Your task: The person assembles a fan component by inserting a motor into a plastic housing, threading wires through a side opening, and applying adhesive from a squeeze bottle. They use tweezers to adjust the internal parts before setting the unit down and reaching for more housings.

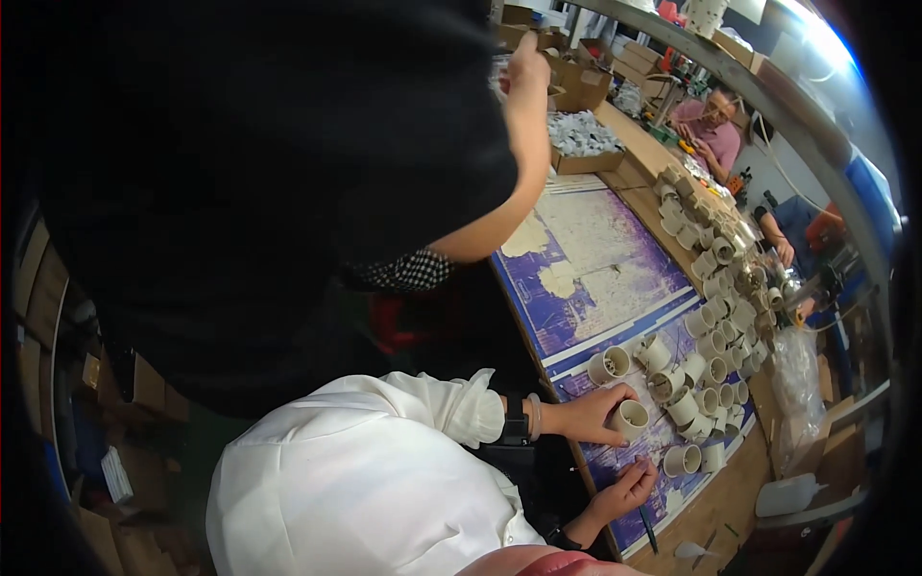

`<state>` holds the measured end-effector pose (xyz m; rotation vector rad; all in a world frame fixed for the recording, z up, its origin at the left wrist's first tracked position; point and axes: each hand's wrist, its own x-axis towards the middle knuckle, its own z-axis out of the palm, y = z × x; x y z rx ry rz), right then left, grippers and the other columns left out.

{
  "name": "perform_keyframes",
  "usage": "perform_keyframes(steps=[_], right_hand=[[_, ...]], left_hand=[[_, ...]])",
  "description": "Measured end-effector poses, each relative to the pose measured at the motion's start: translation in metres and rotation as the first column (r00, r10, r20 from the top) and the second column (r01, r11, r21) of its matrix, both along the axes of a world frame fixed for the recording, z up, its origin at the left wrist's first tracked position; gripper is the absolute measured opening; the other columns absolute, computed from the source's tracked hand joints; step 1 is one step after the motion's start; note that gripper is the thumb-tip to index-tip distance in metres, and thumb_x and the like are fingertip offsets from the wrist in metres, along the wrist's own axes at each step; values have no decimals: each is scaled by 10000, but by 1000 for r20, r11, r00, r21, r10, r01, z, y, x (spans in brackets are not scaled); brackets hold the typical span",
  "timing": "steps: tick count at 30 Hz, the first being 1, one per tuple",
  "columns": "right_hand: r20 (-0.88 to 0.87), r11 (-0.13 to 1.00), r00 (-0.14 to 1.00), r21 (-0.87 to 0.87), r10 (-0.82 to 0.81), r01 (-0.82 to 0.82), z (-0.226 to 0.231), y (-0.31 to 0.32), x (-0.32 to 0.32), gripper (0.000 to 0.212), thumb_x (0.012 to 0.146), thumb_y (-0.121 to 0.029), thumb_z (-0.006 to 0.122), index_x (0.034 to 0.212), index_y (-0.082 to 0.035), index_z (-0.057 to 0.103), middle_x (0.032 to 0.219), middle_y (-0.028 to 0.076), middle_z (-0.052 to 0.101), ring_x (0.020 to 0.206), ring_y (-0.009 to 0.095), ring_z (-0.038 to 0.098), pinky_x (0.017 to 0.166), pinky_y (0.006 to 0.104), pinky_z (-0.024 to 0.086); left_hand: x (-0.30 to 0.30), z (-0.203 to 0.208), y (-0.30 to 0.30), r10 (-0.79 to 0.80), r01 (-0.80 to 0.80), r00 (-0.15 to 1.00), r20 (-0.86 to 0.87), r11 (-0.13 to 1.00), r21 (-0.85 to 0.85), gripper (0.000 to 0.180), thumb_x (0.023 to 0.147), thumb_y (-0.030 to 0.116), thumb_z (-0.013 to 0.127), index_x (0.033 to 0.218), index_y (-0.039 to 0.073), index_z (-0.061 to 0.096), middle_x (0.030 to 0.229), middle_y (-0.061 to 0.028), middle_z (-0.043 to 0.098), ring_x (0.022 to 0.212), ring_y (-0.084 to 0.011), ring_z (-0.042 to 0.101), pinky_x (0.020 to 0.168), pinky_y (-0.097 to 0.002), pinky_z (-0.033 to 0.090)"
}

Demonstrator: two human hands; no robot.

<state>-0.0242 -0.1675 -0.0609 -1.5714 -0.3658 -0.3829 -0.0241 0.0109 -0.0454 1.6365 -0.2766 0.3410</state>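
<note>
My left hand (588, 415) comes out of a white sleeve with a dark wristband and grips a short cream-coloured tube (631, 419) lying on its side on a blue and white printed mat (595, 259). Just below it, my right hand (626, 492) rests on the mat's near edge with its fingers curled. I cannot tell whether it holds anything. A dark pen (649, 530) lies beside that hand. Several more cream tubes (706, 384) stand and lie in a cluster right of my hands.
A person in black (288, 173) stands close on the left, one arm reaching over the wooden table (730, 490) toward cardboard boxes (581, 158). Two other people (715, 130) sit at the far side. A row of tubes (715, 259) runs along the table. Clear plastic bags (797, 374) lie at right.
</note>
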Motion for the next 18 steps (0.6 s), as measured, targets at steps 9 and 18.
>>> perform_keyframes(steps=[9, 18], right_hand=[[-34, 999, 999, -31, 13, -14, 3, 6, 2, 165, 999, -142, 495, 952, -2, 567, 728, -17, 466, 624, 56, 392, 553, 208, 322], [-29, 995, 994, -12, 103, -103, 2, 0, -6, 145, 983, -143, 534, 965, -3, 568, 739, 15, 495, 623, 64, 416, 565, 211, 346]], left_hand=[[4, -6, 10, -42, 38, 994, -101, 998, -40, 662, 731, 131, 803, 1255, 43, 409, 1124, -75, 549, 1024, -134, 557, 845, -294, 494], [3, -10, 8, -145, 107, 976, -160, 968, -226, 674, 765, 102, 793, 1292, 47, 377, 1192, -66, 499, 1086, -124, 526, 903, -295, 487]])
